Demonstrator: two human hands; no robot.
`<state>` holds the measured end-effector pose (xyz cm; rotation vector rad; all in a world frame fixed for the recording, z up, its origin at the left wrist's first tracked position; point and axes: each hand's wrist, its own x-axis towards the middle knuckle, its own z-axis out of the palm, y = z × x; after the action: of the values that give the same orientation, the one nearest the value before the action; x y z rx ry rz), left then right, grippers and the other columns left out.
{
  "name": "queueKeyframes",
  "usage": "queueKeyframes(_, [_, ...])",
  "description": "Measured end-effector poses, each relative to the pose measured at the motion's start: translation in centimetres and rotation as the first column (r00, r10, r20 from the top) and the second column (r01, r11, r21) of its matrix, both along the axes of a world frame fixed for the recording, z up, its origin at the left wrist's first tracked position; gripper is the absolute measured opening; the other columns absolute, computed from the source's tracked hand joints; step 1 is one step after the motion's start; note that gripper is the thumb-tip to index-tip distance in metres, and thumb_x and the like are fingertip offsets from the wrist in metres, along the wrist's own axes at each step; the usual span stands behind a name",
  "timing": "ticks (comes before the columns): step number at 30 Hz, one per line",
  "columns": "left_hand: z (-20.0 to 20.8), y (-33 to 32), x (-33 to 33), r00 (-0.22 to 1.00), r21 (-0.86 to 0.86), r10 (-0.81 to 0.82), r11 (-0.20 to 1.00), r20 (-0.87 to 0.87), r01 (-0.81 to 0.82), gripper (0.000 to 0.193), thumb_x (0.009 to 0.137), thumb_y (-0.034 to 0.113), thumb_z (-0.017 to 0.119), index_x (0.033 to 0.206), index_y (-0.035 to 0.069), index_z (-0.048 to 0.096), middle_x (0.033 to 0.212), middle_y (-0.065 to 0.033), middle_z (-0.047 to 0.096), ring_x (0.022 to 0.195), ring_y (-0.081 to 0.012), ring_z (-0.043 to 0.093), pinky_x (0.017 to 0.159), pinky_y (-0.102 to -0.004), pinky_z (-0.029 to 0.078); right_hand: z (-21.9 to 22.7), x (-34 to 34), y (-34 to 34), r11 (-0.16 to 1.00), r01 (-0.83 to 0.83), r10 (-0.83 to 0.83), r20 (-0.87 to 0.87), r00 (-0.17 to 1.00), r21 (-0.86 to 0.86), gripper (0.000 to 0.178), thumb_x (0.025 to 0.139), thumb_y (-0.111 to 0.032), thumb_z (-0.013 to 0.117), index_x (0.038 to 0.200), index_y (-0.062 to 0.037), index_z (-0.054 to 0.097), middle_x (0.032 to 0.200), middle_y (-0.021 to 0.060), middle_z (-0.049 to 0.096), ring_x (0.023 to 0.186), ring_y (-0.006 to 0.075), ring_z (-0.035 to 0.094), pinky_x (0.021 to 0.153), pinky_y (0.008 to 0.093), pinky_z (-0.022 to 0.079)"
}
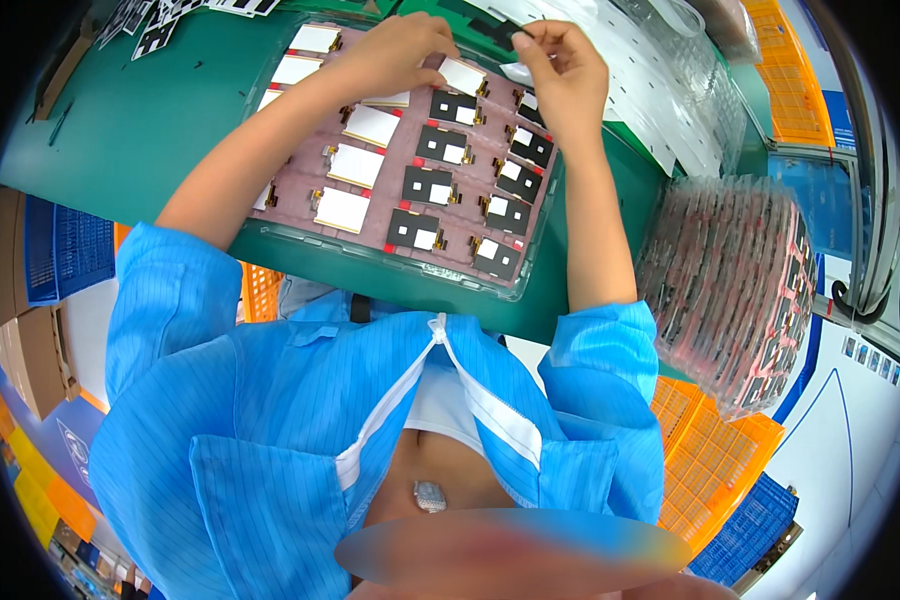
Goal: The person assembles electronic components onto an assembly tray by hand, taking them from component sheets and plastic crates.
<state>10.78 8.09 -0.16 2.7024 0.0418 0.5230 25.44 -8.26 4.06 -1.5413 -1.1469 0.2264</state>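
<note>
A clear plastic tray with a pink liner lies in front of me, holding rows of small flat modules. Some modules have plain white faces, like this white module; others are black with white squares, like this black module. At the tray's far side my left hand is curled, with thumb and fingers at the edge of a white-faced module. Further right, my right hand pinches a thin black piece between thumb and fingertips. A small whitish scrap shows beneath that hand.
The green table carries a large white perforated sheet at the far right. A tall stack of filled clear trays stands to the right. Orange crates and a blue crate are around the table.
</note>
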Motion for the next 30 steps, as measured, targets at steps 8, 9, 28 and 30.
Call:
queueKeyframes(8, [0.1, -0.7, -0.2, 0.998, 0.038, 0.063, 0.997, 0.026, -0.064, 0.033, 0.075, 0.017, 0.077, 0.104, 0.005, 0.068, 0.107, -0.0086, 0.061, 0.102, -0.0292, 0.057, 0.088, -0.0398, 0.046, 0.1, -1.3, -0.9, 0.998, -0.062, 0.064, -0.259, 0.964, 0.013, 0.013, 0.088, -0.005, 0.068, 0.098, -0.0006, 0.060, 0.082, 0.0023, 0.062, 0.070, 0.0086, 0.060, 0.062, 0.0227, 0.047])
queueKeyframes(9, [-0.2, -0.7, -0.3, 0.996, 0.052, 0.053, 0.997, 0.065, -0.057, 0.033, 0.075, 0.018, 0.077, 0.104, 0.004, 0.068, 0.108, -0.0084, 0.061, 0.103, -0.0291, 0.057, 0.089, -0.0396, 0.046, 0.2, -1.2, -0.8, 0.999, -0.044, 0.041, -0.243, 0.969, -0.007, 0.013, 0.089, -0.006, 0.068, 0.098, -0.0006, 0.060, 0.082, 0.0022, 0.062, 0.070, 0.0082, 0.058, 0.061, 0.0227, 0.046])
queueKeyframes(28, [-1.1, -0.3, -0.5, 0.997, -0.001, 0.050, 0.999, 0.064, -0.050, 0.032, 0.078, 0.023, 0.076, 0.105, 0.006, 0.070, 0.110, -0.0077, 0.067, 0.108, -0.0283, 0.059, 0.094, -0.0405, 0.046, 0.6, 1.3, -1.3, 0.997, 0.068, -0.052, -0.323, 0.945, 0.040, 0.017, 0.091, -0.009, 0.066, 0.104, -0.0003, 0.059, 0.087, 0.0031, 0.061, 0.079, 0.0109, 0.060, 0.073, 0.0245, 0.048])
queueKeyframes(30, [-1.0, -0.5, -0.6, 0.999, -0.022, 0.017, 1.000, 0.046, -0.016, 0.033, 0.078, 0.022, 0.076, 0.106, 0.006, 0.070, 0.112, -0.0081, 0.067, 0.108, -0.0284, 0.060, 0.093, -0.0408, 0.046, 0.8, 1.1, -1.9, 0.996, 0.084, -0.074, -0.328, 0.942, 0.017, 0.016, 0.091, -0.008, 0.066, 0.103, -0.0003, 0.059, 0.088, 0.0031, 0.060, 0.080, 0.0112, 0.060, 0.074, 0.0246, 0.048])
